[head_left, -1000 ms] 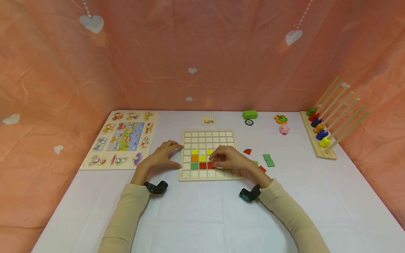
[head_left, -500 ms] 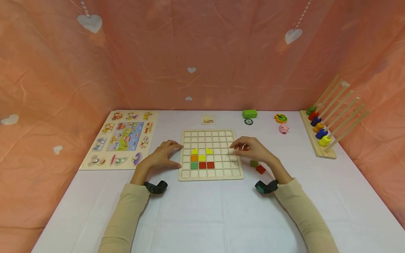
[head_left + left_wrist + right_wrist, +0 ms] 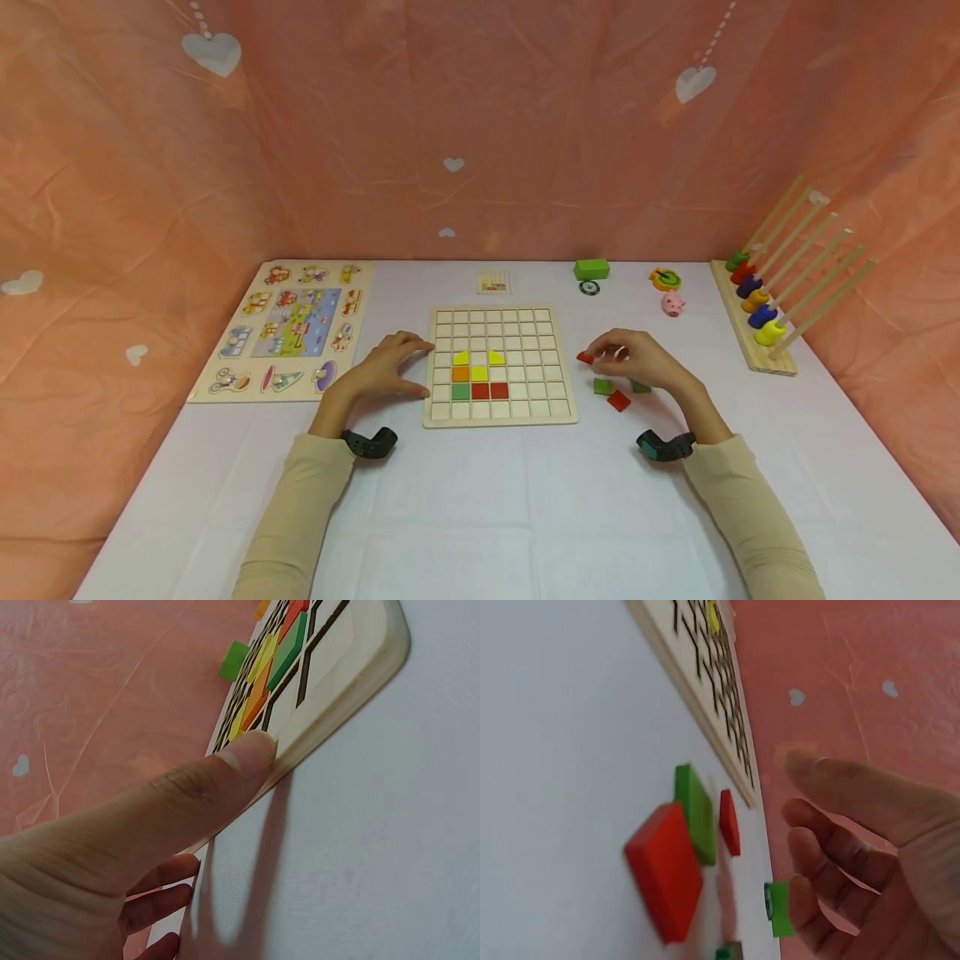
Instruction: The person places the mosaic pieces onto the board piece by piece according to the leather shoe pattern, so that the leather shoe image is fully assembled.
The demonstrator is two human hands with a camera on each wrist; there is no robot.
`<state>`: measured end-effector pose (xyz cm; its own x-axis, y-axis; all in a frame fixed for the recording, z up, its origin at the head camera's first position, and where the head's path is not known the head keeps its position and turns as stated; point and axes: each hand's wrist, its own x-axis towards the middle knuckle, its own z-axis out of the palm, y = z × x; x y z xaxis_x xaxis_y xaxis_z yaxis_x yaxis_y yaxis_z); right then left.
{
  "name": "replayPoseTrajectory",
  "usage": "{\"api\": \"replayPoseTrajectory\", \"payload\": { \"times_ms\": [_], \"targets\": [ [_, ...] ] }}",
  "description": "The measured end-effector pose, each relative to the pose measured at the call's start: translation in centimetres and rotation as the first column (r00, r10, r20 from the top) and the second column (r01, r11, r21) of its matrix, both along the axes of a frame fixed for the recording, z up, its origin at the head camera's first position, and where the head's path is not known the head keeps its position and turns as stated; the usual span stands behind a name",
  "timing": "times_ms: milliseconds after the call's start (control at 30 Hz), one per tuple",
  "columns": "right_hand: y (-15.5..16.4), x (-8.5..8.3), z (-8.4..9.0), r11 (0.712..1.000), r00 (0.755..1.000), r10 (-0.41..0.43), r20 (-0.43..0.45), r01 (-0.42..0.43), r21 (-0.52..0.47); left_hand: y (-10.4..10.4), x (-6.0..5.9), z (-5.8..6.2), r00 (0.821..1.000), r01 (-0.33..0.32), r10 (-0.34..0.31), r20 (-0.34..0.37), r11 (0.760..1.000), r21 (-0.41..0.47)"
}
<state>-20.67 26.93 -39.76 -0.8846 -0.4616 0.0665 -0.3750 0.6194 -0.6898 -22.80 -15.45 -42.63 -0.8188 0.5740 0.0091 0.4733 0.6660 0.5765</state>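
My left hand [image 3: 382, 367] rests its thumb and fingertips along the left edge of a wooden grid board [image 3: 536, 333]. The left wrist view shows the thumb [image 3: 251, 754] at the rim. Set in the board's squares are a green tile [image 3: 461, 392], two red tiles [image 3: 490, 391], an orange tile [image 3: 460, 374], a yellow square tile [image 3: 479, 374] and two yellow curved tiles. Right of the board, my right hand [image 3: 636, 358] hovers with loosely bent fingers, holding nothing. Near its fingertips lies a red quarter-round tile [image 3: 584, 357]. Below are a green tile [image 3: 697, 814] and a red square tile [image 3: 665, 874].
A picture peg puzzle [image 3: 300, 325] lies at the left. Behind the board is a small pattern card [image 3: 494, 283]. A green block [image 3: 592, 269], a toy pig [image 3: 672, 304] and a wooden peg stand [image 3: 761, 333] with coloured beads are at the back right.
My right hand has gone from above the red tiles on the board rightward to the loose tiles, leaving the red tiles in their squares. The left hand has stayed at the board's edge.
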Motion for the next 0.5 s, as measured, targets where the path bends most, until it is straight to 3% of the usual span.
{"api": "replayPoseTrajectory", "payload": {
  "times_ms": [500],
  "targets": [
    [1.1,0.8,-1.2,0.987,0.997,-0.002,0.075,-0.010,0.159,0.0,0.0,-0.1,1.000,0.000,0.000,-0.006,1.000,0.004]
  ]
}}
